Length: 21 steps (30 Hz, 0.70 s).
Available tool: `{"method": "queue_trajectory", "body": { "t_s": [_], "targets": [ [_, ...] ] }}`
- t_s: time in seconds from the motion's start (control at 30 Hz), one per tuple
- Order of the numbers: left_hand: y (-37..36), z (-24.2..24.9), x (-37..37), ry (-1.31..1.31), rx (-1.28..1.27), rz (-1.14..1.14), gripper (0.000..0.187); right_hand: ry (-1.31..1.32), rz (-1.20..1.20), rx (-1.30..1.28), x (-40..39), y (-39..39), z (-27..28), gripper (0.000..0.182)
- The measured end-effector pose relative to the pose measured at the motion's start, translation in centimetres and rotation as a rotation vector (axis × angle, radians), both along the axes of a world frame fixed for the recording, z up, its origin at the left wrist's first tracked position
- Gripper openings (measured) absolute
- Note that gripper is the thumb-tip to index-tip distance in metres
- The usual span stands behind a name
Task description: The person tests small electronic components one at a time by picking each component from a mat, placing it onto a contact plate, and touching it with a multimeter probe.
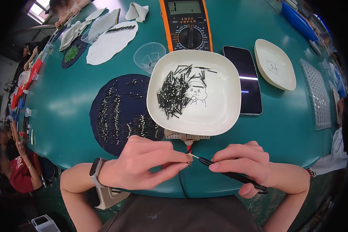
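Observation:
My right hand point(245, 164) is closed around a black multimeter test probe point(232, 176), its metal tip pointing left. That tip meets the fingertips of my left hand point(150, 160), which pinch something tiny that I cannot make out. A red piece point(189, 148) shows just behind those fingertips. Beyond my hands, a cream dish point(220, 120) holds a heap of small black parts with metal ends point(174, 94). At the back stands an orange-and-black multimeter point(189, 34) with "1" on its display.
Rows of similar small parts lie on a dark round cloth point(100, 100) at left. Around the dish are a clear plastic cup point(149, 54), a phone point(249, 100), and a second cream dish point(274, 65). A clear multi-well tray point(316, 92) lies far right. Other people sit at left.

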<state>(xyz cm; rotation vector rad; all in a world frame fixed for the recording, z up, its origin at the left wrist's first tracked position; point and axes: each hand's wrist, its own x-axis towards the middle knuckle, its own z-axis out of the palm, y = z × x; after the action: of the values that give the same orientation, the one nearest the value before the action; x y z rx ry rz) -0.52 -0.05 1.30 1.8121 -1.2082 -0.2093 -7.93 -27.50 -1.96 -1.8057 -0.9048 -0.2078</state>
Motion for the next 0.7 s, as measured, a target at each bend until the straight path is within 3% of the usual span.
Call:
{"method": "queue_trajectory", "body": {
  "t_s": [0.17, 0.7],
  "targets": [
    [-0.2, -1.3, 0.3, 0.091, -0.074, 0.018, 0.017, -0.003, 0.001, 0.034, 0.1, 0.2, -0.3, 0.057],
    [-0.3, -0.9, 0.3, 0.105, 0.012, 0.015, 0.016, -0.002, 0.021, 0.016, 0.0, 0.0, -0.1, 0.058]
  ]
}}
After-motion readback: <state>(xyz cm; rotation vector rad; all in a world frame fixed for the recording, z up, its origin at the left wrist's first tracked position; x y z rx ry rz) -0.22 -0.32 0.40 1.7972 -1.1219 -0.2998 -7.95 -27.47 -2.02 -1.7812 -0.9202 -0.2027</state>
